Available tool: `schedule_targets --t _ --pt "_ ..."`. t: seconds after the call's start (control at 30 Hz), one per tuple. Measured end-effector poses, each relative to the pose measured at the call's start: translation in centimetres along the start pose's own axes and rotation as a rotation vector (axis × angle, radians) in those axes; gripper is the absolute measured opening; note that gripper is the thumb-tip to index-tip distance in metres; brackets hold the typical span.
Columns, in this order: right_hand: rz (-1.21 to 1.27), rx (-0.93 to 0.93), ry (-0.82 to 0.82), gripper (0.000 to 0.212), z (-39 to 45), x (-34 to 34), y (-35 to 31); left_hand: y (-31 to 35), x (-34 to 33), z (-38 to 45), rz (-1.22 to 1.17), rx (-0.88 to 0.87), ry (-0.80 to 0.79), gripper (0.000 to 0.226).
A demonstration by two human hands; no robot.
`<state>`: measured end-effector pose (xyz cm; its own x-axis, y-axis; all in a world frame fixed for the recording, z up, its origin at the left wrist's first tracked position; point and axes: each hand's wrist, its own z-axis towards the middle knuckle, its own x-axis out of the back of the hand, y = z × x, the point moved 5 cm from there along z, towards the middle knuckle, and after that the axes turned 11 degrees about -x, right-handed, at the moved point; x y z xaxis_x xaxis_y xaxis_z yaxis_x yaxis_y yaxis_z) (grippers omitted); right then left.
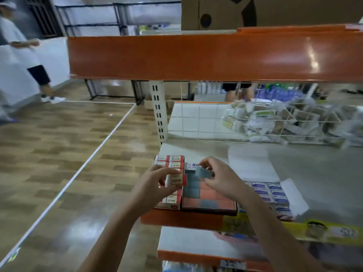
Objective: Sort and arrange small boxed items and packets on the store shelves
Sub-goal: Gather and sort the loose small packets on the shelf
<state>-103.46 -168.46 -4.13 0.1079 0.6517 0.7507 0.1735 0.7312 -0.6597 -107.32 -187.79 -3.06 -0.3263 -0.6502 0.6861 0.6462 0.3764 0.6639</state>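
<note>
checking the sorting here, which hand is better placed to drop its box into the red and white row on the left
Left. The left hand already holds a red and white box right over the matching display box. The right hand pinches a grey box over the grey and orange tray.

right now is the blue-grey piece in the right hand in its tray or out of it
Out. The right hand pinches the blue-grey piece above the tray of blue and orange pieces, clear of the rows.
</note>
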Motion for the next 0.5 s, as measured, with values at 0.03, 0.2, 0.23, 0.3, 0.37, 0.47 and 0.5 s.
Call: schedule_targets --t 0.03,0.2,0.23,0.3,0.37,0.47,0.5 --pt "-0.057 -0.003 0.013 0.039 0.4 -0.2 0.0 -0.4 0.2 0.2 0.004 -0.014 -0.016 0.038" --pt "-0.277 -0.010 -0.011 0.036 1.2 -0.7 0.3 -2.1 0.5 0.5 0.026 -0.021 -0.081 0.035" --pt "-0.304 -0.006 -0.010 0.036 1.3 -0.7 0.4 -2.4 0.6 0.5 0.019 -0.021 -0.080 0.036" --pt "-0.337 -0.015 -0.005 0.035 1.3 -0.7 0.7 -2.8 0.9 0.4 0.001 -0.011 -0.066 0.036" --pt "-0.380 -0.027 0.009 0.033 1.3 -0.6 1.1 -3.1 1.3 0.0 -0.002 0.016 -0.054 0.036" --pt "-0.444 -0.018 0.068 0.029 1.3 -0.4 1.3 -3.7 1.8 -0.6 -0.032 0.045 -0.036 0.036" --pt "-0.464 -0.020 0.089 0.029 1.2 -0.5 1.2 -3.9 2.0 -0.8 -0.031 0.051 -0.032 0.036"
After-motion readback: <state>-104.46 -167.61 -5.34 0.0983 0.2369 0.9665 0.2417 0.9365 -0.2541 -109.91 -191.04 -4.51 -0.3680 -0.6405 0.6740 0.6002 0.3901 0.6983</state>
